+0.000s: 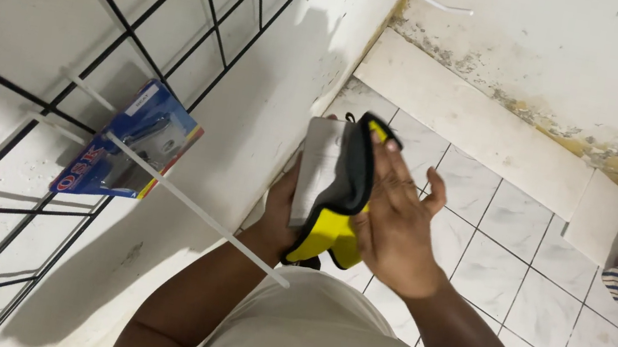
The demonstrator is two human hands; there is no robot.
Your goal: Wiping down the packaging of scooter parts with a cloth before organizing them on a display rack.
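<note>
Two hands clasped on glove pack [332,194]: left hand [281,215] gripped beneath, right hand [395,217] flat alongside; long axis upright.

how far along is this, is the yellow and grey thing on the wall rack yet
Done: one blue blister pack already hangs on a white hook of the black wire grid. In hand: the yellow and grey item with its white card is off the rack, the left hand behind it, the right hand flat on its front. Left: it is on no hook yet; the hook tip nearest the hands looks bare.
</note>
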